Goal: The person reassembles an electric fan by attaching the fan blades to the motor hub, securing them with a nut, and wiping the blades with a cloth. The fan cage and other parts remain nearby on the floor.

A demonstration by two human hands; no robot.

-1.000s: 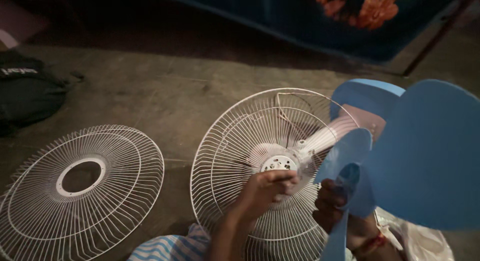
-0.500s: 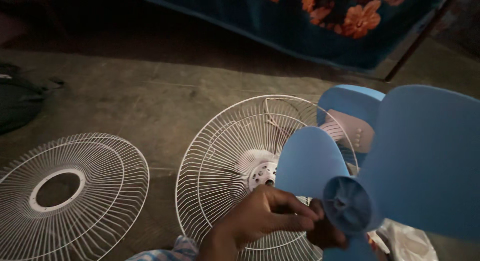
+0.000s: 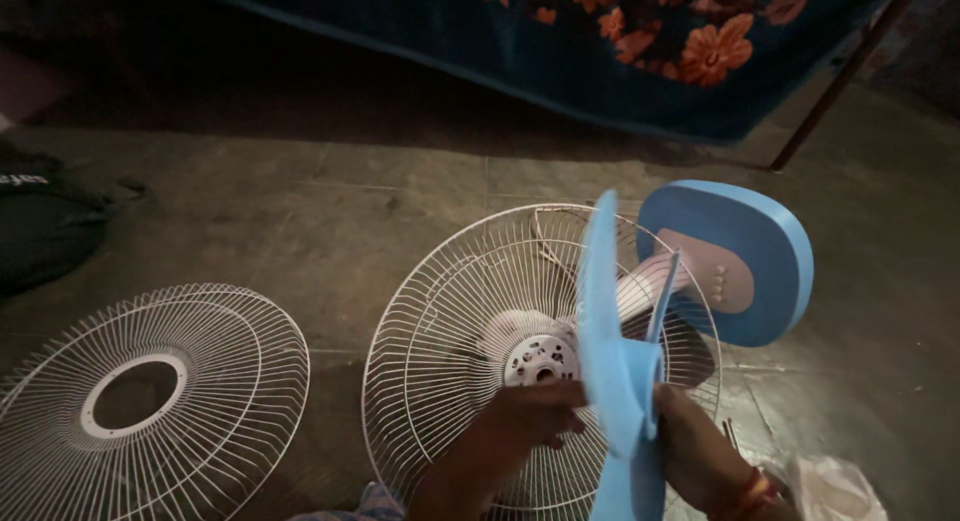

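A blue plastic fan blade (image 3: 612,371) is held edge-on in front of me. My right hand (image 3: 700,451) grips it at its hub from the right. My left hand (image 3: 525,421) touches the hub from the left, fingers curled around it. Behind the blade a white wire fan guard (image 3: 450,321) lies on the floor around the white motor hub (image 3: 540,359). The fan's stem leads to its blue oval base (image 3: 745,261).
A second white wire guard (image 3: 150,401) lies on the grey floor at the left. A dark bag (image 3: 40,221) sits at the far left. A blue floral cloth (image 3: 640,41) hangs along the back, with a thin dark pole (image 3: 840,81) leaning at right. A clear plastic bag (image 3: 835,486) lies at bottom right.
The blade has turned from face-on to edge-on, uncovering the blue base. My left hand has come off the motor hub onto the blade's hub. The view has shifted slightly.
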